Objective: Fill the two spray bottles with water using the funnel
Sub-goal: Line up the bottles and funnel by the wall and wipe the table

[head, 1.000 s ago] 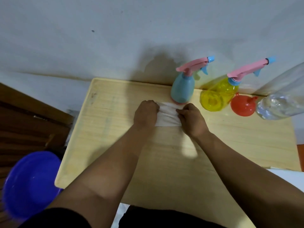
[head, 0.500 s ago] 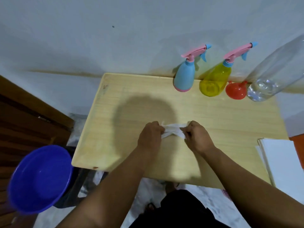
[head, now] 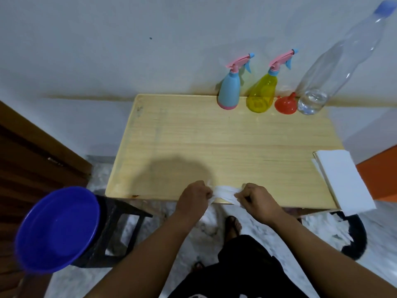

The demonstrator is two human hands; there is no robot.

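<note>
A blue spray bottle (head: 229, 91) and a yellow spray bottle (head: 262, 93), both with pink trigger heads on, stand at the back of the wooden table (head: 214, 143). A red funnel (head: 285, 104) lies beside them, mouth down. A tall clear water bottle (head: 335, 61) with a little water at its bottom stands at the far right. At the table's front edge my left hand (head: 194, 193) and my right hand (head: 255, 197) each grip an end of a crumpled white tissue (head: 224, 193) stretched between them.
A stack of white paper napkins (head: 341, 181) lies on the table's right front corner. A blue plastic basin (head: 58, 226) rests on a dark stool (head: 120, 224) to the left. A wooden door (head: 28, 160) is at far left, and the wall is behind the table.
Both hands have dragged the white tissue from beside the spray bottles back to the table's front edge, and it is now crumpled. The view has pulled back.
</note>
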